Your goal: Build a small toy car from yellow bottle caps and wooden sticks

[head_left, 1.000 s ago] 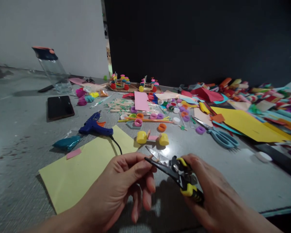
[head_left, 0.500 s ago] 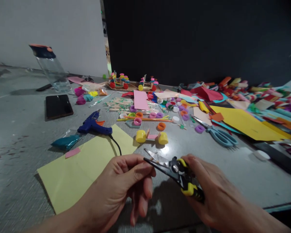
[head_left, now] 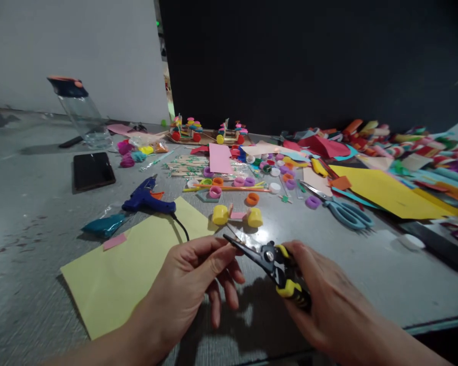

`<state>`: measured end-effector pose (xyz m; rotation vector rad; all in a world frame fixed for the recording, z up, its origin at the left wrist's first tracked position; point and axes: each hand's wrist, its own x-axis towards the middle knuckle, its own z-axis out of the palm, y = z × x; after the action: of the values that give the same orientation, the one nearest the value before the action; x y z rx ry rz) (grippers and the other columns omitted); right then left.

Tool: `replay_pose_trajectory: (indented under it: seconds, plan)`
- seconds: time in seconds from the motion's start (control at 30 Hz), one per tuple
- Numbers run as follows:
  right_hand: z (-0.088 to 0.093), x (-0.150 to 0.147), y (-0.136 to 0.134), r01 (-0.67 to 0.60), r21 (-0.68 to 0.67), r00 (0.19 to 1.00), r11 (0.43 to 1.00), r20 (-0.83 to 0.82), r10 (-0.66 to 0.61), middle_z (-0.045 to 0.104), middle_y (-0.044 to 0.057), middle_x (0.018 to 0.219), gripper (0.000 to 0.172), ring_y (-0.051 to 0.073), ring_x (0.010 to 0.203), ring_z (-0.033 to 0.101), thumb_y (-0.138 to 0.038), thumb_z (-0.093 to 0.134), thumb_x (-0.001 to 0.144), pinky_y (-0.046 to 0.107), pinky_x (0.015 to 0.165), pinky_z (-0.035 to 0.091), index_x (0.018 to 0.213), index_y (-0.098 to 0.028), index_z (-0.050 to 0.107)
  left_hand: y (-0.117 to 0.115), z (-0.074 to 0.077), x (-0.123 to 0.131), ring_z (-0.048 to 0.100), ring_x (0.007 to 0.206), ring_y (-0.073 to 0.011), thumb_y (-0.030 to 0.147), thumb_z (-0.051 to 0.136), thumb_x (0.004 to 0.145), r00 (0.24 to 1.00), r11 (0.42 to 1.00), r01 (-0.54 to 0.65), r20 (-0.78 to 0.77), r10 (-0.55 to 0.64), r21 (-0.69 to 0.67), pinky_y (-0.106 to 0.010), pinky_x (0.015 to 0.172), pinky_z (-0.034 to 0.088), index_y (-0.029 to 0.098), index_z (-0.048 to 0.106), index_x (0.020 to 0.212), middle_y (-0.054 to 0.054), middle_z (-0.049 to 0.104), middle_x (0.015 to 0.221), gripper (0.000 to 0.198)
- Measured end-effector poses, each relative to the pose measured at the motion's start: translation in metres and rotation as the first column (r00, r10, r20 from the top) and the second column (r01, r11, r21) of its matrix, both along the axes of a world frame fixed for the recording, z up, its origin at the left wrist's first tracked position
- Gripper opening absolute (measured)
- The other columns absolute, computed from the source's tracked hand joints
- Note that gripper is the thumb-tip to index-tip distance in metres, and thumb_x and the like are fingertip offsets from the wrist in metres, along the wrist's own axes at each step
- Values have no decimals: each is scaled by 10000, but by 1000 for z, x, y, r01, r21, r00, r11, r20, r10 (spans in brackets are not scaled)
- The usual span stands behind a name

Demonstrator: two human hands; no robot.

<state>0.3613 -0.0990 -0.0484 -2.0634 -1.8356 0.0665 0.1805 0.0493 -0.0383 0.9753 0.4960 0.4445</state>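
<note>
My right hand [head_left: 328,300] grips a pair of snips [head_left: 268,255] with black blades and yellow-and-black handles. Their long tips point left and reach the fingertips of my left hand [head_left: 193,284]. That hand pinches thumb against forefinger, the other fingers loosely bent. Whatever sits in the pinch is too small and hidden by the blade to name. Just beyond the tips lies a small piece with two yellow bottle caps [head_left: 220,215] at its ends and a pink strip [head_left: 237,215] between them. Sheets of pale yellow paper [head_left: 125,274] lie under and left of my left hand.
A blue glue gun [head_left: 147,198] with its cord lies left, near a phone [head_left: 93,171] and a water bottle [head_left: 82,114]. Blue scissors [head_left: 347,211] rest at right by coloured paper [head_left: 381,195]. Loose caps [head_left: 252,199], wrapped sticks [head_left: 187,165] and two small decorated carts [head_left: 186,129] stand farther back.
The snips and my right hand have shifted slightly left and up, and the blades look closer together at my left fingertips. The lower fingers of my left hand have curled upward a little.
</note>
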Motion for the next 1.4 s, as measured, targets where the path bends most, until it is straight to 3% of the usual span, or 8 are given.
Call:
replay_pose_trajectory:
  seconds: [0.1,0.3,0.5,0.83,1.13,1.4]
  plan:
    - [1,-1,-1,-17,7,1000,1000,-18,17,583,91,1044,505,255,914,603,-183,569,772,385,761,509,1232,-221,366,-1,2,0,592,395,-84,425,831,745,1000,999,12,-15,-13,-44,-100,284,438,142,703,726,12,661,588,312]
    - [3,2,1,-69,55,998,996,16,68,571,108,1115,532,268,1002,592,-178,567,751,387,808,523,1241,-225,366,0,4,-5,341,305,-4,426,885,666,994,964,85,-46,-100,-250,-67,262,306,162,674,704,64,544,475,340]
    - [8,6,1,-116,41,993,992,29,115,598,102,1091,529,263,973,613,-186,566,742,385,803,538,1233,-226,374,0,7,-8,238,302,6,392,874,684,987,944,135,-38,-154,-302,-75,277,266,162,680,728,81,485,433,304]
    - [9,2,-2,-125,35,990,992,76,122,640,124,1098,479,262,958,647,-180,534,753,358,771,564,1210,-206,391,1,5,-7,215,288,4,395,862,703,980,929,183,-14,-198,-321,-88,276,263,163,657,719,85,470,411,310]
    - [3,5,5,-68,-41,998,997,7,69,629,128,1022,364,266,903,620,-172,552,758,403,762,547,1111,-177,463,1,2,-4,207,320,-6,379,866,705,985,922,136,-52,-165,-362,-99,282,213,169,650,680,83,487,443,302]
    - [4,8,4,-77,-46,997,996,1,78,620,196,1176,463,308,1047,600,-207,542,752,465,895,540,1203,-119,485,-1,4,-2,209,333,-1,417,911,614,980,931,70,-149,-131,-357,-123,318,138,169,602,664,83,480,442,399]
